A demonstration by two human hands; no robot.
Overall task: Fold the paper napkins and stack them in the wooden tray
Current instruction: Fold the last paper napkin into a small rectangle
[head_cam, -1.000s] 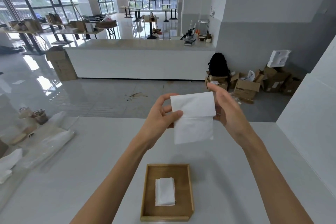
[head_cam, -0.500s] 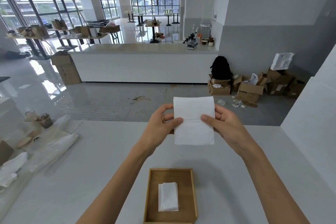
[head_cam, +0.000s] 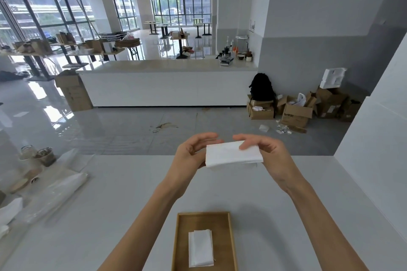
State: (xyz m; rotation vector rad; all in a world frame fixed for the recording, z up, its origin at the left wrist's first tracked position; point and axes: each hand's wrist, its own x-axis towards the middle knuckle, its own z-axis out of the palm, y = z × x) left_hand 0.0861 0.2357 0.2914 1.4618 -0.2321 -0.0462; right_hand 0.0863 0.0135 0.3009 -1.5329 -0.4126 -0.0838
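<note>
White table (head_cam: 105,193), wooden tray (head_cam: 181,240) on its near part; left hand (head_cam: 189,155) and right hand (head_cam: 272,156), raised beyond the tray, each gripping one end of a half-folded napkin (head_cam: 231,154); small napkin stack (head_cam: 200,248), lying inside the tray.

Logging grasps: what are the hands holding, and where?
A folded white paper napkin: left hand holds its left end, right hand its right end.
</note>
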